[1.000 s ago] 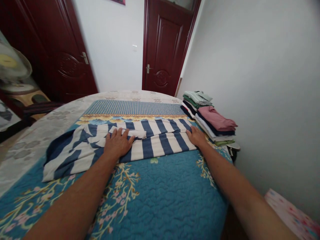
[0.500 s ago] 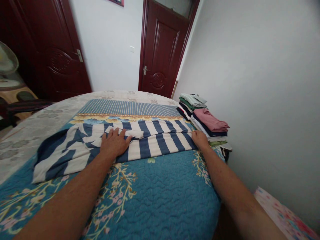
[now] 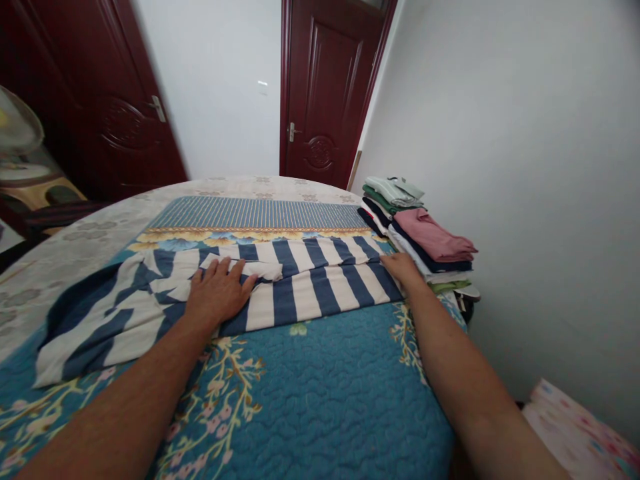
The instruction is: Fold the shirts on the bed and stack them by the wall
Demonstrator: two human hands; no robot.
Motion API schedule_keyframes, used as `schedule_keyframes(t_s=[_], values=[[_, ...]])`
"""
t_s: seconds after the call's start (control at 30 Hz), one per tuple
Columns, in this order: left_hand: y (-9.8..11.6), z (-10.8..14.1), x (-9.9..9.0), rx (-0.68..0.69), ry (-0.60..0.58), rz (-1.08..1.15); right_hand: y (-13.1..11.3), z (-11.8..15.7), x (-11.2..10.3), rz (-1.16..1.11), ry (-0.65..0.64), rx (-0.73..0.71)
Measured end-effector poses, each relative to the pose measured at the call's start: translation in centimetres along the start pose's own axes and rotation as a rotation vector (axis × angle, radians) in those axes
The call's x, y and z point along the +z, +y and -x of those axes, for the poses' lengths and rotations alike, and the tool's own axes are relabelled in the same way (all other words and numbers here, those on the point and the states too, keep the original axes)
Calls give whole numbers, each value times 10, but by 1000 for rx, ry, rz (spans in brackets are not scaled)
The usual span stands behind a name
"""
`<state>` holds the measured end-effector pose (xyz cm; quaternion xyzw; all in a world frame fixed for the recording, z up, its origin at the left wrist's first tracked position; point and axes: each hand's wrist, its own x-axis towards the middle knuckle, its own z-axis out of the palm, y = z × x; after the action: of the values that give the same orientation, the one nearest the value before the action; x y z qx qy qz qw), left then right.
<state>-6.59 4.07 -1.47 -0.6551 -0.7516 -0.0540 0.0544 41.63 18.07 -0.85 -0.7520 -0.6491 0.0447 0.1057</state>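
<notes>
A garment with navy and white stripes (image 3: 320, 287) lies lengthwise across a teal quilted cloth (image 3: 325, 387). It is a long folded strip on the right and loose and rumpled on the left. My left hand (image 3: 217, 290) rests with spread fingers on the garment's left-centre part, beside a white folded piece. At the garment's right end is my right hand (image 3: 400, 267), its fingers closed at the edge of the fabric; the fingertips are partly hidden.
Close beyond my right hand, stacked folded clothes (image 3: 433, 237) stand by the wall. The round table (image 3: 75, 237) has a patterned cover. A fan (image 3: 20, 127) and a stool (image 3: 37, 190) are at the left, a pink floral object (image 3: 580, 427) at the lower right.
The camera view has shifted slightly, so the garment and clothes stacks appear a little lower or wider apart. Both hands stay at the same places on the garment.
</notes>
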Motion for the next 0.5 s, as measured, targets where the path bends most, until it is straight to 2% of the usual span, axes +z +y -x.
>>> schedule_keyframes(t_s=[0.17, 0.3, 0.5], values=[[-3, -2, 4, 9, 12, -17, -6, 10, -4, -5, 9, 16], [-3, -2, 3, 11, 11, -26, -13, 18, -7, -7, 67, 8], [-1, -1, -1, 0, -2, -26, -15, 21, -7, -111, 125, -4]])
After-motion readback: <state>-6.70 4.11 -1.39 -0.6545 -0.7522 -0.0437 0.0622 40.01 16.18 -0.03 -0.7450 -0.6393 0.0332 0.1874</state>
